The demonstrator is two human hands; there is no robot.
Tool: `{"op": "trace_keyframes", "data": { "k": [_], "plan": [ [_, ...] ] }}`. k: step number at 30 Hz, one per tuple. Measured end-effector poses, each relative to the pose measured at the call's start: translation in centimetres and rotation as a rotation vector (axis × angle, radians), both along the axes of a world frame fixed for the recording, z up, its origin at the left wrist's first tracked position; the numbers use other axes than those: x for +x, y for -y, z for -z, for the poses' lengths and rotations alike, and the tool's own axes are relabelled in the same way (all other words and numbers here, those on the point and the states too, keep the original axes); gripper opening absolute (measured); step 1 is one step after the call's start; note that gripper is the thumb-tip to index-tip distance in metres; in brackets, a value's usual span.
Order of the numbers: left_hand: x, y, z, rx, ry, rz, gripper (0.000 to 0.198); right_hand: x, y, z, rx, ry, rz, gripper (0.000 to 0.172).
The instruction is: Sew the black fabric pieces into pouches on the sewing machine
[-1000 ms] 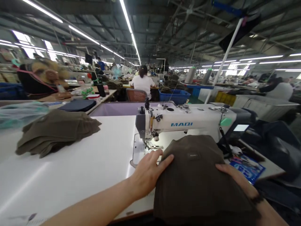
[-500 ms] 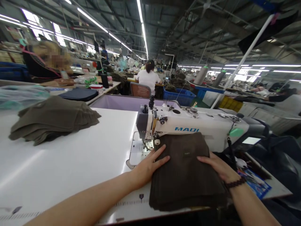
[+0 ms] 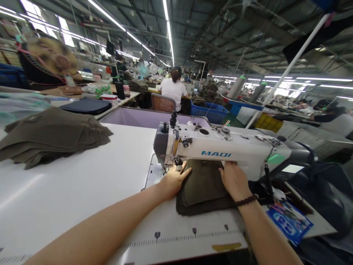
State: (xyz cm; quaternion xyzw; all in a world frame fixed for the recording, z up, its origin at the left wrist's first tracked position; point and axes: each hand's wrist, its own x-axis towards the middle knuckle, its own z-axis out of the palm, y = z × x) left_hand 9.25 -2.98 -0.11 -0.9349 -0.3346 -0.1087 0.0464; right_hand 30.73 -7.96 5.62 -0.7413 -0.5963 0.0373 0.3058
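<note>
Beneath the sewing machine's (image 3: 220, 151) long arm, a dark olive cloth pile (image 3: 204, 186) was laid on the white table (image 3: 110, 176), its far end hidden by the machine, its near edges staggered in layers. It was flanked by both hands.

The left hand (image 3: 171, 181) was held low and partly opened, thumb and forefinger parted, the thumb rested at the pile's left edge close by the needle area; the other fingertips were partly hidden by the machine head. Its forearm was slanted in from the lower left, low over the table.

The right hand (image 3: 235, 180) was pressed to the pile's right side, knuckles up, wrist bent, thumb set against the cloth. Its remaining fingertips were covered by the machine, so their grip could not be told. On that wrist a dark beaded bracelet (image 3: 246, 200) was worn.

Nearer the table's front edge, a printed scale (image 3: 176, 239) was seen. A blue packet (image 3: 289, 222) was noted to the right, a second olive stack (image 3: 55, 138) to the left. Farther off, a seated co-worker (image 3: 173, 88) in white was seen from behind, a blue crate (image 3: 208, 111) just beside.
</note>
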Motion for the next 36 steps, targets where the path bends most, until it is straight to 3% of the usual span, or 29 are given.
{"op": "trace_keyframes", "data": {
  "k": [2,5,8,10,14,17,19,23,28,36],
  "plan": [
    [0.7,-0.4,0.3,0.011,-0.007,-0.015,0.055,-1.6,1.1,0.3,0.021,0.108,-0.061,0.038],
    [1.4,-0.6,0.5,0.021,-0.021,-0.024,0.052,-3.2,1.9,2.3,-0.055,0.385,-0.323,0.04],
    [1.1,0.1,-0.2,0.029,-0.027,-0.03,0.048,-3.4,1.5,4.4,-0.137,0.471,-0.349,0.042],
    [0.2,1.3,-1.2,0.034,-0.032,0.006,0.045,-3.1,1.2,4.9,-0.139,0.473,-0.339,0.043],
    [-3.0,5.0,-3.4,-0.05,-0.085,0.227,0.049,-2.7,1.7,3.2,-0.126,0.489,-0.347,0.039],
    [-5.5,7.5,-4.1,-0.181,-0.11,0.291,0.06,-2.8,2.3,1.5,-0.148,0.511,-0.417,0.021],
    [-6.7,8.5,-4.0,-0.25,-0.083,0.285,0.063,-3.0,2.5,0.9,-0.177,0.54,-0.473,0.008],
    [-8.2,9.1,-3.2,-0.331,0.028,0.241,0.058,-3.4,2.1,0.8,-0.206,0.581,-0.491,0.017],
    [-9.2,9.1,-1.8,-0.335,0.122,0.236,0.053,-3.6,1.9,1.1,-0.22,0.531,-0.489,0.007],
    [-9.4,9.2,-0.4,-0.367,0.245,0.204,0.048,-3.7,1.2,1.1,-0.228,0.29,-0.48,0.02]
  ]
}}
